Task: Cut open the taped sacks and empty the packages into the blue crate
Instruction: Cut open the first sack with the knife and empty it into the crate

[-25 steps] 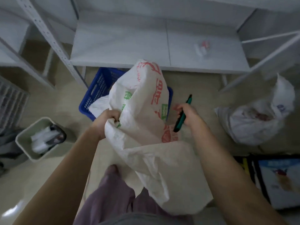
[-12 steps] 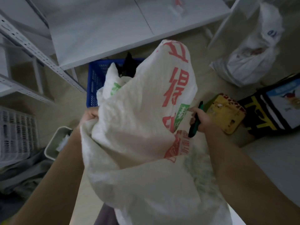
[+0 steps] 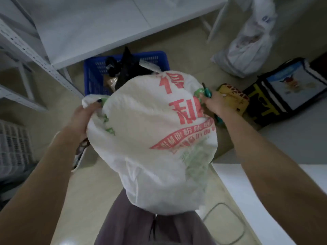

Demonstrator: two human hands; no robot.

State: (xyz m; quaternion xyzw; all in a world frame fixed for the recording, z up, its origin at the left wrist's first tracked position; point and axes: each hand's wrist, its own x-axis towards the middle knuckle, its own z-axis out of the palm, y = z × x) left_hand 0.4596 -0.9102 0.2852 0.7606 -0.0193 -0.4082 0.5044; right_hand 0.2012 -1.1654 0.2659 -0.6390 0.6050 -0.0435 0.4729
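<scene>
A white woven sack (image 3: 150, 138) with red and green print hangs in front of me, its far end tipped toward the blue crate (image 3: 93, 71). My left hand (image 3: 83, 119) grips the sack's left edge. My right hand (image 3: 215, 101) grips the right edge and also holds a green cutter (image 3: 207, 91), whose tip sticks up past the fingers. Black and tan packages (image 3: 127, 68) lie in the crate beyond the sack's mouth.
A white metal shelf (image 3: 99, 25) overhangs the crate at the back. Another white sack (image 3: 247, 48) lies at the upper right, with a yellow box (image 3: 233, 96) and a black insulated bag (image 3: 290, 89) beside it. A white table edge (image 3: 251, 200) is at the right.
The sack has been lifted and tipped further toward the crate, and dark packages now show in the crate. Both hands have risen to the sack's upper edge.
</scene>
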